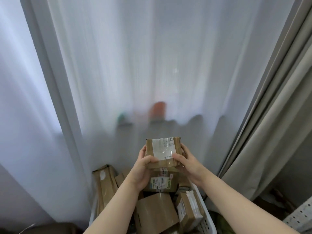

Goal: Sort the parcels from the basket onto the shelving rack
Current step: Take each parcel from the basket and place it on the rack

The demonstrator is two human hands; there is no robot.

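Two curtains are framing the scene: a sheer white curtain hanging across the back and a beige drape closing in the right edge. Below, one white basket is holding at least four brown parcels, packed to its rim. Above that pile, clear of it, one taped parcel is being gripped by two hands: the left hand and right hand are each curling fingers round a side, thumbs pressing its labelled top.
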